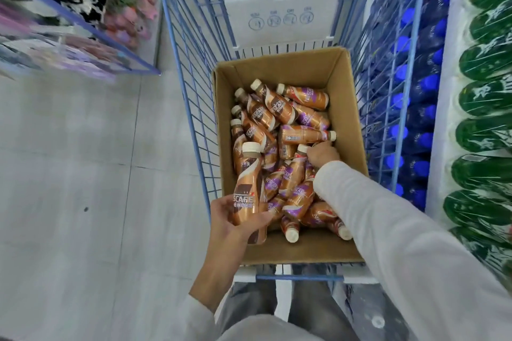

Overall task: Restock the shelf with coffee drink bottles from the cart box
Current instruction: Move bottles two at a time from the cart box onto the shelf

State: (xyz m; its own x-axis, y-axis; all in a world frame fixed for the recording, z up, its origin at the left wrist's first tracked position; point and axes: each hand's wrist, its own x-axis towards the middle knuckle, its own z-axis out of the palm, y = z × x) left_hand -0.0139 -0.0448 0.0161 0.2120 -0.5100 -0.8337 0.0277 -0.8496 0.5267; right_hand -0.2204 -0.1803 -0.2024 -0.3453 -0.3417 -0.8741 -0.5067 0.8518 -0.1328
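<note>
One cardboard box [345, 97], one wire cart [194, 91] around it. Inside the box lie well over a dozen coffee drink bottles [277, 106]; one more bottle [249, 188] stands above its left edge.

Bright, cool, even light fills the aisle, and shadows are soft and faint. The pale floor [83, 160] looks washed out and slightly hazy. Motion blur smears the goods on the left shelf [69, 22] and streaks the green bottles [484, 119] at the right edge. Wide-angle distortion bows the blue cart wires [188, 63] outward. The cardboard box [343, 91] is sharpest; its coffee bottles [279, 108] show small glossy highlights.
</note>
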